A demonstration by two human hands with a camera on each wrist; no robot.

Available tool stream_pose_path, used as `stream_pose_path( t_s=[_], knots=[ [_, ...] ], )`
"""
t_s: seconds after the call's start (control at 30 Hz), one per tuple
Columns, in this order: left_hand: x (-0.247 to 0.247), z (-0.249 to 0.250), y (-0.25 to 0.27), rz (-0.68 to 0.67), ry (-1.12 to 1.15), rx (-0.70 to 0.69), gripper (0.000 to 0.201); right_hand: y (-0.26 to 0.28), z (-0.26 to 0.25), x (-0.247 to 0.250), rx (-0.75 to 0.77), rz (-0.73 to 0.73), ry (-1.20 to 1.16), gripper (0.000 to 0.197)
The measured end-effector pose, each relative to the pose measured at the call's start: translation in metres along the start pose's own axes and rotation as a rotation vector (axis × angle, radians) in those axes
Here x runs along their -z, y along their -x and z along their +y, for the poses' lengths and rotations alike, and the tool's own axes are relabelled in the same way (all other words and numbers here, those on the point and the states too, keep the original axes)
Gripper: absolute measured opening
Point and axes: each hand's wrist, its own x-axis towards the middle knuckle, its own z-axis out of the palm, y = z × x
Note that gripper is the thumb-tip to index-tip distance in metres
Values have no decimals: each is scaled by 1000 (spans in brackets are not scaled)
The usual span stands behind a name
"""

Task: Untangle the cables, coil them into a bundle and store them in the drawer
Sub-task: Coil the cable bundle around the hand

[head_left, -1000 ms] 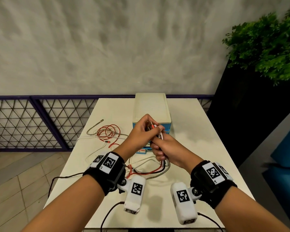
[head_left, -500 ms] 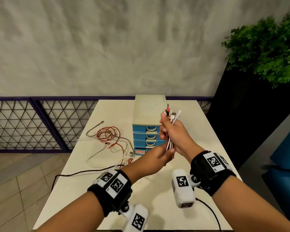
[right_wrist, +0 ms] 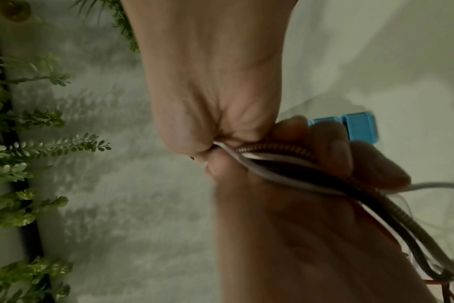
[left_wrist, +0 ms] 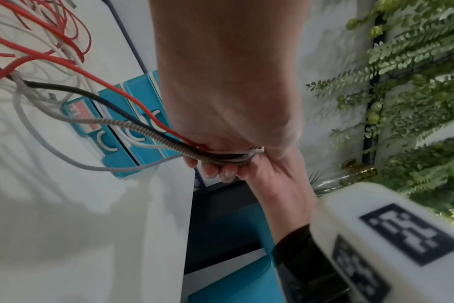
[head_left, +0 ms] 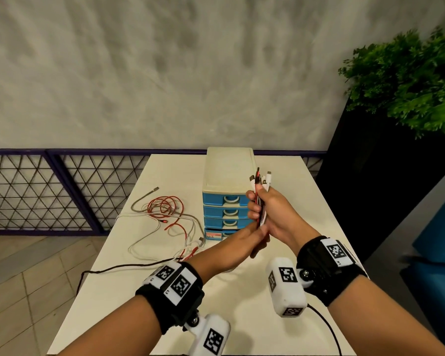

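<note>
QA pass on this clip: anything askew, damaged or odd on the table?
Nothing damaged or spilled. The cables lie in a loose tangle on the table, as expected mid-task. The right hand grips the plug ends, the left hand the strands below. All drawers of the drawer unit are closed.

Grey wall — tiled floor.

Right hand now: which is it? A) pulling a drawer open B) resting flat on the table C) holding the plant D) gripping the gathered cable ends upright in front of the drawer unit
D: the right hand grips the cables, plugs sticking up before the drawer unit.
</note>
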Motion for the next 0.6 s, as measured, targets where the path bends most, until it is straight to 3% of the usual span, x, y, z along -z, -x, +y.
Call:
stream_pose_path(
  t_s=[0.1,0.17,0.27,0.4,0.6],
  knots=[
    [1,3,-2,28,2,-2,51,1,2,2,6,-27,35,11],
    [0,-3,-5,83,-34,14,45,2,2,3,18,-35,46,12],
    [-3,-12,-9,157,-266,17,38,4,4,2,23,-26,192,27],
    [-4,-12,-8,114,-339,-19,35,7,10,0,42,-38,371,34],
    [21,-24,0,-1,-236,30,47,3,3,12,142,23,127,34]
  ],
)
